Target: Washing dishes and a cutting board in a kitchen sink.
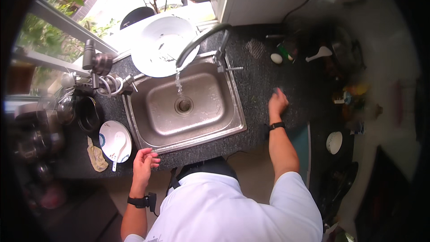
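My left hand (145,164) is at the near left corner of the steel sink (188,121), fingers apart, holding nothing. Water runs from the curved faucet (201,40) down to the drain (184,106). My right hand (277,103) is over the dark countertop (252,114) to the right of the sink, its fingers partly curled and blurred; whether anything is in it cannot be told. Beyond my right hand lie a white egg-shaped object (276,58), a small green item (284,51) and a mesh scrubber (255,47). A large white basin (147,57) stands behind the sink.
Left of the sink, a white plate (106,141) holds a white spoon (119,144), beside a crumpled cloth (97,158). A black pot (88,114) stands behind them. At the right are a white ladle (320,53) and a small bowl (334,143). A window frame (67,23) borders the far left.
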The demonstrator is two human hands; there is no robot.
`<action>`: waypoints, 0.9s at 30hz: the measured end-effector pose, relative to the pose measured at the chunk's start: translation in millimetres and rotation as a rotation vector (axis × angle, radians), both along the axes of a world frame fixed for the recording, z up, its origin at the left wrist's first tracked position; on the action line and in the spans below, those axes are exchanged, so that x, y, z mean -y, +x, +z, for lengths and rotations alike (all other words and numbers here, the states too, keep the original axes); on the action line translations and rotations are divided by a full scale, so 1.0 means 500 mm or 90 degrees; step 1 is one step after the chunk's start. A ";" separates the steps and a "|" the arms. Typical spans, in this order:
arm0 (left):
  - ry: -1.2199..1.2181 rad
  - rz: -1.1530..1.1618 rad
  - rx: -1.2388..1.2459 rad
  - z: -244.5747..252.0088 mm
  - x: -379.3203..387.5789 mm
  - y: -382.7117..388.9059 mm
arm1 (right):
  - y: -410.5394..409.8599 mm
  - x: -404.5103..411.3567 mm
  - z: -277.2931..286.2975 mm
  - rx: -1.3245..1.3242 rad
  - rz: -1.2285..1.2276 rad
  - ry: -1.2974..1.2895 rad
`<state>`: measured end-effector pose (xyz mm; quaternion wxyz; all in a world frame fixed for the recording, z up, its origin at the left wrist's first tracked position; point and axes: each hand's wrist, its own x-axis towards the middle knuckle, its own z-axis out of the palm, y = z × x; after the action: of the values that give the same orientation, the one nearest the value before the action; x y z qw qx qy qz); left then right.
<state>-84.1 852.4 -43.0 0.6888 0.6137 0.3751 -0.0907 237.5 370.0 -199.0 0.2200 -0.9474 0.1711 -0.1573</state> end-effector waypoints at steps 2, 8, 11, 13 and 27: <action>0.005 -0.003 -0.012 0.007 0.012 0.015 | -0.008 -0.070 0.001 -0.003 0.173 0.038; 0.027 0.010 0.019 0.040 0.047 0.058 | -0.082 -0.146 0.047 -0.006 0.395 -0.038; 0.041 0.018 0.021 0.044 0.060 0.047 | -0.103 -0.106 0.048 0.014 0.497 -0.081; 0.035 0.023 0.018 0.040 0.064 0.038 | -0.112 -0.087 0.038 0.041 0.516 -0.058; 0.008 -0.046 0.021 0.008 -0.021 0.016 | -0.219 -0.343 0.124 -0.177 0.225 0.869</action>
<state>-76.1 862.7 -39.2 0.6871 0.6328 0.3418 -0.1032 128.2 541.2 -137.0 0.7618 -0.6231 0.1018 0.1452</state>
